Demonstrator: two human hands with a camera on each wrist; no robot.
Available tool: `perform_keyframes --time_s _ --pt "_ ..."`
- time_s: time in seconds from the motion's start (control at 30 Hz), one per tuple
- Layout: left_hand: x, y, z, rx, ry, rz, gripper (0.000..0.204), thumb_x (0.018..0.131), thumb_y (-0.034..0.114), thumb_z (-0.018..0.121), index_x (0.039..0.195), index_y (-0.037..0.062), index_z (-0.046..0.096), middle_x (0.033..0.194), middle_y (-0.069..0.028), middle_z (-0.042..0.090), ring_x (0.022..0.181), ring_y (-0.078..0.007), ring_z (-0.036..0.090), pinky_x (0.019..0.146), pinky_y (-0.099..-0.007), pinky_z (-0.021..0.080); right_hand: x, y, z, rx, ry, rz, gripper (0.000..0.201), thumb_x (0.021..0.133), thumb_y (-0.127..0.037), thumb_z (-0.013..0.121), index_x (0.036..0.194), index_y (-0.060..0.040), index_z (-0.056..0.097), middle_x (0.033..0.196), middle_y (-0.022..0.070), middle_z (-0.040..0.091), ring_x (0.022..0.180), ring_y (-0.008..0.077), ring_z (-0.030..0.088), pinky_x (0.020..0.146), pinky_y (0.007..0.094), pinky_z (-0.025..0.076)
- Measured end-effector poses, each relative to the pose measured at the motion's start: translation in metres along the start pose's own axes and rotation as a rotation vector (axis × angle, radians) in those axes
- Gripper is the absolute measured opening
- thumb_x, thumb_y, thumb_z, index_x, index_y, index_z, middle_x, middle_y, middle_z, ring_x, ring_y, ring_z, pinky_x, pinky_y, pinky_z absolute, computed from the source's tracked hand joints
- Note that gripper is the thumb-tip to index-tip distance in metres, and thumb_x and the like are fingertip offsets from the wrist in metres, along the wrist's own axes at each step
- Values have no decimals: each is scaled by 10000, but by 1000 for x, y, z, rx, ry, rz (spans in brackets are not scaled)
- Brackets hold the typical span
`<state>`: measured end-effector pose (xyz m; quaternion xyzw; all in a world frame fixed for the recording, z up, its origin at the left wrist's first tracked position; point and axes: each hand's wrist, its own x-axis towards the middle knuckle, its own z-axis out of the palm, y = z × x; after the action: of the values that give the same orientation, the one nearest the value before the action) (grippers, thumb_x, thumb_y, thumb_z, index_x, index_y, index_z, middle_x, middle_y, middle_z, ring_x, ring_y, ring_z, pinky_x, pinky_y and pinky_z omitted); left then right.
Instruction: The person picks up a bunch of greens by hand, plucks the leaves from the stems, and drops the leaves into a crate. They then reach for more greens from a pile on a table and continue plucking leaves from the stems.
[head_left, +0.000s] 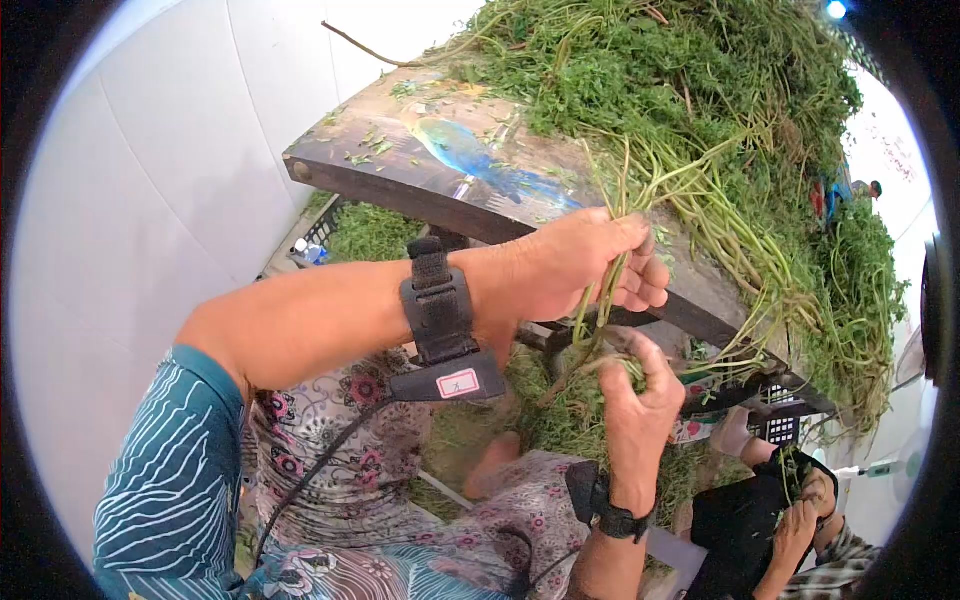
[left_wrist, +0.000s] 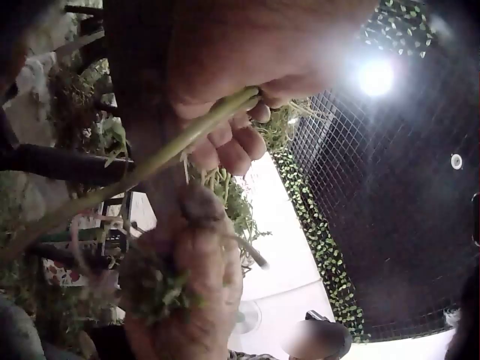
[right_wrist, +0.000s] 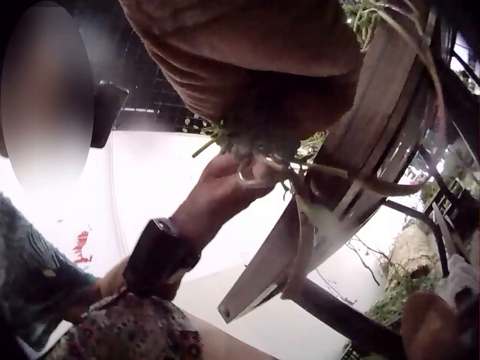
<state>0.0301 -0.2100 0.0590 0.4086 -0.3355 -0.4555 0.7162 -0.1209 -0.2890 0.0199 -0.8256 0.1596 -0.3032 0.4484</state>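
Observation:
Several thin green stems [head_left: 612,272] stand upright between the thumb and fingers of my left hand [head_left: 555,268], just off the table's near edge. In the left wrist view a thick stem [left_wrist: 161,156] runs out from under that thumb. My right hand [head_left: 642,412] is close below, its thumb and forefinger curled together around greens. A leafy clump [left_wrist: 154,289] shows in that hand in the left wrist view, with a short stem [left_wrist: 247,251] poking out at its fingertips. In the right wrist view, my left hand [right_wrist: 217,191] is partly hidden behind stems and my right hand.
A large heap of leafy greens [head_left: 680,75] covers much of the wooden table [head_left: 370,165], its stems trailing over the near edge. Underneath are a black crate [head_left: 325,215] of greens and more loose greens [head_left: 550,410]. Another person's hands [head_left: 795,525] hold stems at lower right.

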Motion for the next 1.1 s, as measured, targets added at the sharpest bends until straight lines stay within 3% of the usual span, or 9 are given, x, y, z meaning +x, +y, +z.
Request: perform_keyframes --time_s 0.1,0.23,0.43,0.53,0.63,0.73,0.87,0.97,1.1 --pt "1 -2 1 -31 -7 13 367 943 327 377 948 -10 523 959 -125 590 935 -239 585 791 -328 475 2 8 13 -29 28 -130 262 680 -39 608 932 31 597 830 144 596 757 246 581 721 304 447" --pt "-1 -3 3 23 -24 49 405 948 340 352 930 -18 540 945 -133 595 902 -226 585 798 -327 470 3 1 19 -35 80 -126 233 692 -45 607 909 38 593 815 147 586 736 254 577 700 310 446" --pt "-5 11 9 381 -78 12 483 961 345 279 861 -24 575 868 -127 619 816 -183 586 796 -299 462 6 8 13 159 116 105 167 747 -65 582 887 24 593 797 79 591 738 129 534 684 284 439" --pt "1 3 7 254 -72 -12 467 963 328 280 868 -24 572 872 -118 620 814 -183 593 792 -299 467 6 16 12 289 196 186 163 766 -78 570 897 16 594 792 52 588 742 104 513 685 270 436" --pt "1 4 3 350 -104 8 451 959 331 301 880 -26 566 883 -118 611 831 -191 602 789 -299 476 3 12 13 232 217 181 185 768 -82 567 917 25 592 805 47 601 751 113 524 700 261 438" --pt "1 8 4 120 -14 -86 397 946 320 362 887 -20 559 883 -115 601 848 -218 609 790 -313 485 1 15 7 247 -17 151 222 767 -81 569 957 33 590 828 58 617 767 115 538 714 260 444" --pt "5 1 4 -45 26 -100 326 924 300 430 901 -8 534 869 -109 594 844 -243 609 783 -339 492 0 10 14 212 -44 94 252 760 -76 575 987 33 594 865 67 631 779 116 553 720 267 453" --pt "4 -1 5 -90 18 -107 284 917 289 448 897 14 518 851 -95 588 813 -239 605 774 -352 493 1 10 18 172 -71 104 248 801 -168 569 947 32 592 820 7 585 763 88 503 700 247 417" --pt "6 -2 1 -144 19 -133 232 915 283 453 859 63 497 825 -56 566 761 -212 579 755 -361 491 -1 13 6 230 -237 221 206 761 -104 585 921 24 610 763 22 585 705 100 522 674 254 439"
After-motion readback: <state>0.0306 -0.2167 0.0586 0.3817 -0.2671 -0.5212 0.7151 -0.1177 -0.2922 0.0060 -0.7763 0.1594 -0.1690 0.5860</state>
